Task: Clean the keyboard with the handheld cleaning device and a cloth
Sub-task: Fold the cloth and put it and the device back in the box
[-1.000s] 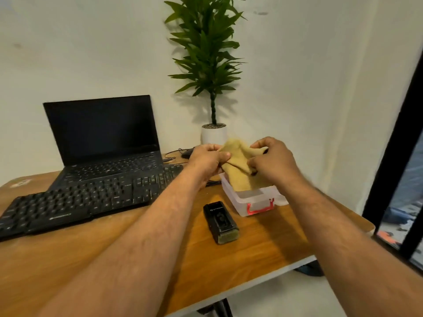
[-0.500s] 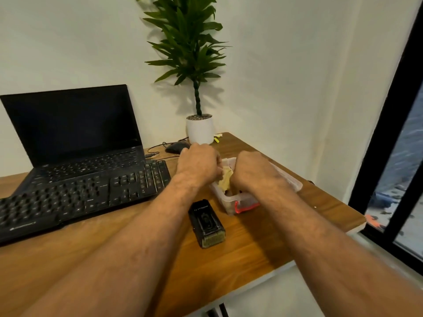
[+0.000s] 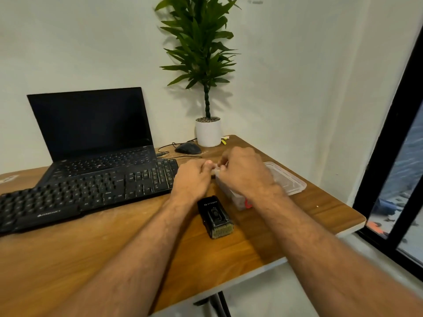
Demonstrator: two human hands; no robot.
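Observation:
Both my hands sit close together over the left end of a clear plastic container (image 3: 288, 182) with a red latch. My left hand (image 3: 191, 179) and my right hand (image 3: 245, 172) have their fingers curled down into it. The tan cloth they held is hidden beneath them. The black handheld cleaning device (image 3: 216, 217) lies flat on the wooden table (image 3: 68, 259), just in front of my hands, brush end toward me. The black keyboard (image 3: 91, 195) stretches across the table to the left, its right end beside my left hand.
An open black laptop (image 3: 91, 124) stands behind the keyboard. A black mouse (image 3: 187, 148) with its cable and a potted plant (image 3: 208, 132) sit at the back by the wall. The table's right edge is near a black window frame (image 3: 389, 156).
My hands have lowered the tan cloth from mid-air into the container. The cloth showed between them half a second ago and is now covered.

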